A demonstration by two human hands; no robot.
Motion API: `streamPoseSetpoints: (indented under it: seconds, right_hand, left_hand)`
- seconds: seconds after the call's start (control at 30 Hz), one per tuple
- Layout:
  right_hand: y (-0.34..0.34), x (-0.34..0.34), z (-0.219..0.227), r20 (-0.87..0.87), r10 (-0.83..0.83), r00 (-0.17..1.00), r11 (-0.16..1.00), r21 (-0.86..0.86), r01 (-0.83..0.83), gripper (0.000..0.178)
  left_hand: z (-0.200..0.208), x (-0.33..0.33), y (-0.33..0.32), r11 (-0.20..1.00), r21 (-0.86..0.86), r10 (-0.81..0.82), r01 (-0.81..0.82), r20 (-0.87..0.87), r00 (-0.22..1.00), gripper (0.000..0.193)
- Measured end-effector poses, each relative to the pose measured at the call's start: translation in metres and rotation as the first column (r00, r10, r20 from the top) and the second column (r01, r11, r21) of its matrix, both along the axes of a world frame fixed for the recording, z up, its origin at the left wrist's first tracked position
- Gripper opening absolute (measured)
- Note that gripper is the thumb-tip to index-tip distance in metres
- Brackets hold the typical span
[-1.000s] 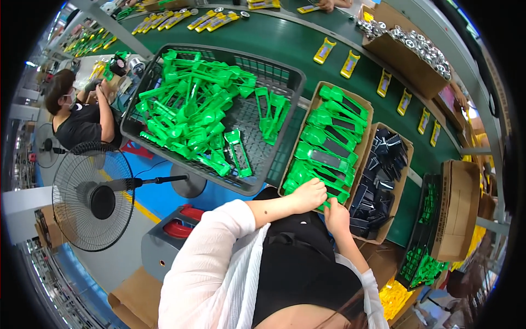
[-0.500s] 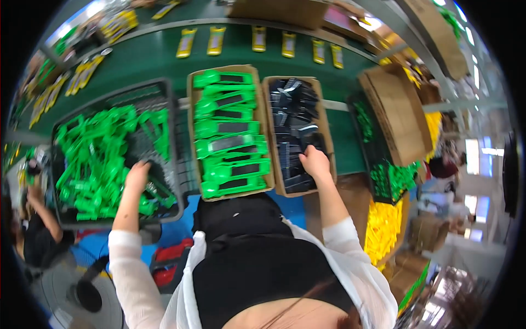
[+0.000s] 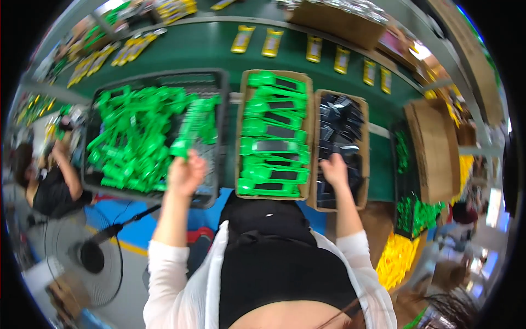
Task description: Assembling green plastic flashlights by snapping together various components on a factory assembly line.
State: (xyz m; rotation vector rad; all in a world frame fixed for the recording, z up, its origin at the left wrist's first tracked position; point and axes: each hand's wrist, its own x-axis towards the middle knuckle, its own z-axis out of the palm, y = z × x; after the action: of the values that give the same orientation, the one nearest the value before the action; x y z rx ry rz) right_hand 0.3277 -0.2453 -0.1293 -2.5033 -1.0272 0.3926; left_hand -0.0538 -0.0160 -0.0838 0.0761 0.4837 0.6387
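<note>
My left hand [image 3: 188,171] is closed round one end of a long green plastic piece [image 3: 190,127], held up over a grey plastic crate [image 3: 218,164]. Many similar green pieces [image 3: 131,137] lie heaped in that crate. My right hand [image 3: 335,169] reaches into a cardboard box of dark, glossy flat pieces [image 3: 341,118]. Its fingers are closed near the box's left wall; what they pinch is hidden among the dark parts. Between my hands stands a cardboard box [image 3: 310,109] with a stacked row of green frames [image 3: 276,131], each with a dark panel.
Yellow packages [image 3: 313,49] lie spaced along the green bench's [image 3: 208,46] far side. On the right are an open carton [image 3: 433,148], a dark crate with green parts [image 3: 413,214] and yellow pieces [image 3: 395,260]. A fan [image 3: 92,257] and another person [image 3: 57,178] are at left.
My left hand has risen from the crate with a green piece in it. My right hand stays in the dark pieces' box, shifted toward its left wall. The whole view has swung left.
</note>
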Motion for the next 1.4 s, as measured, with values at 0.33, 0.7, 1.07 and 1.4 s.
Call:
streamPoseSetpoints:
  seconds: [0.33, 0.7, 1.07, 1.4]
  right_hand:
    - [0.015, 0.010, 0.040, -0.824, -0.160, 0.543, 0.830, 0.185, 0.525, 0.024]
    - [0.028, -0.037, 0.090, -0.883, 0.125, 0.453, 0.882, 0.308, 0.357, 0.022]
    - [0.067, -0.108, 0.169, -0.840, 0.490, 0.233, 0.760, 0.542, 0.359, 0.012]
    - [0.099, -0.147, 0.161, -0.876, 0.343, 0.338, 0.936, 0.351, -0.039, 0.016]
  left_hand:
    - [0.036, 0.066, -0.093, 0.940, 0.171, -0.336, 0.297, 0.624, 0.705, 0.048]
    - [0.035, 0.066, -0.100, 0.897, 0.215, -0.438, 0.386, 0.545, 0.715, 0.050]
    - [0.033, 0.070, -0.100, 0.860, 0.277, -0.503, 0.428, 0.322, 0.802, 0.052]
    - [0.026, 0.058, -0.079, 0.990, -0.103, 0.111, -0.092, 0.204, 0.973, 0.018]
